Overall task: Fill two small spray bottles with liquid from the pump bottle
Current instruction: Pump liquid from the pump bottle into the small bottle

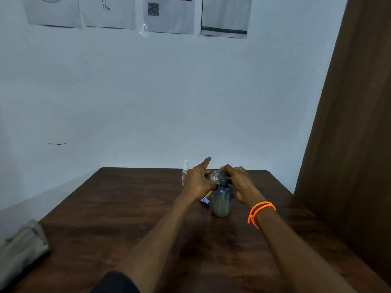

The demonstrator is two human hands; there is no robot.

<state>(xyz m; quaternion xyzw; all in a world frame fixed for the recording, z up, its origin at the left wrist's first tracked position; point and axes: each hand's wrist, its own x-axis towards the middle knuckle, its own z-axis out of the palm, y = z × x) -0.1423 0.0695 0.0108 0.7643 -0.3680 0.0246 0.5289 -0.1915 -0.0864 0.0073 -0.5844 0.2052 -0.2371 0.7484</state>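
Observation:
A translucent pump bottle (221, 200) with a dark pump head stands on the dark wooden table (131, 208), pale liquid in its lower part. My right hand (239, 185) is curled over the pump head, fingers on top of it. My left hand (197, 179) holds a small clear spray bottle (214, 176) tilted at the pump's spout, thumb stretched upward. A second small spray bottle (185, 172) with a white sprayer stands upright behind my left hand. A small blue and white cap piece (205, 200) lies on the table beside the pump bottle.
The table stands against a pale wall (148, 102) with papers taped high up. A brown curtain (349, 144) hangs at the right. A folded grey-green cloth (23, 244) lies at the table's left edge. An orange beaded band (260, 210) circles my right wrist.

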